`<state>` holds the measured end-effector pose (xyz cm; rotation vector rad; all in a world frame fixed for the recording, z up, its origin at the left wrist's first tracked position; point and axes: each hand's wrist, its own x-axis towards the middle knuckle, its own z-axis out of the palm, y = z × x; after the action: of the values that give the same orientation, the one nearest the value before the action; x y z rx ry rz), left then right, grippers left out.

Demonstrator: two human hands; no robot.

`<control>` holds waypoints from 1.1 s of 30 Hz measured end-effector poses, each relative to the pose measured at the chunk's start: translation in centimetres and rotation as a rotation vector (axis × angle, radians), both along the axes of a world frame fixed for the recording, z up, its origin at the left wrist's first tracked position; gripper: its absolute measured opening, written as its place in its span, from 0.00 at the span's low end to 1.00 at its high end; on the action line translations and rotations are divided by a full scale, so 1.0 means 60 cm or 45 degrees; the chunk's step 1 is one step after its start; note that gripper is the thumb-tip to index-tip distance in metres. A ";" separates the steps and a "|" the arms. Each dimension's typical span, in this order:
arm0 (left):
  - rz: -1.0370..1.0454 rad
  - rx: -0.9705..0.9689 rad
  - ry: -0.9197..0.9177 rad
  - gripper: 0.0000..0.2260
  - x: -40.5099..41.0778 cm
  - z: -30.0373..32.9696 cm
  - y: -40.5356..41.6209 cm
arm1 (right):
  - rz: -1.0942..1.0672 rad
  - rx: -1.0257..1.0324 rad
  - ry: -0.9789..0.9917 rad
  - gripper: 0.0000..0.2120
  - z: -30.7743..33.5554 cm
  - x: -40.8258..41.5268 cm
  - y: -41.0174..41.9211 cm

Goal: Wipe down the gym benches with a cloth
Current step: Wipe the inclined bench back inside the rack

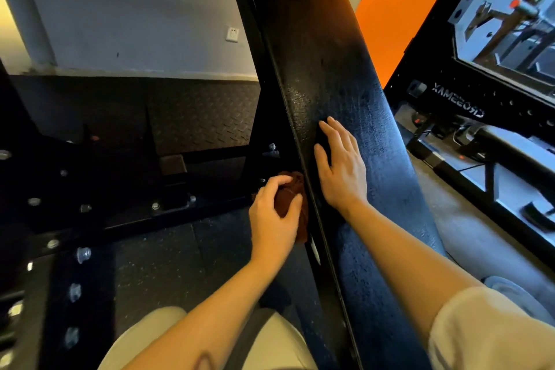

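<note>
Dim, orange-tinged light; wide-angle edge distortion

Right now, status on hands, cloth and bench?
Left hand grips brown cloth at bench pad's left edge. Right hand flat, open on bench pad. Nothing in the way on the pad.
</note>
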<state>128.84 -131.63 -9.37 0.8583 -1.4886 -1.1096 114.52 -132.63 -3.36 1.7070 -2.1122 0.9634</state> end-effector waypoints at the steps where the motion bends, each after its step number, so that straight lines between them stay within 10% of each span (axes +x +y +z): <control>1: -0.024 0.024 -0.025 0.12 0.002 -0.016 0.008 | 0.000 -0.001 0.004 0.21 0.000 0.000 0.000; 15: -0.008 0.152 -0.250 0.12 0.020 -0.072 0.014 | 0.005 -0.006 -0.019 0.21 -0.002 -0.003 -0.001; 33: 0.022 0.023 0.065 0.14 0.003 0.018 -0.008 | -0.006 -0.001 -0.005 0.21 -0.003 -0.003 -0.003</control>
<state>129.01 -132.10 -8.29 0.8477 -1.4287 -1.1256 114.36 -132.78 -3.55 1.7008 -2.1174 0.9671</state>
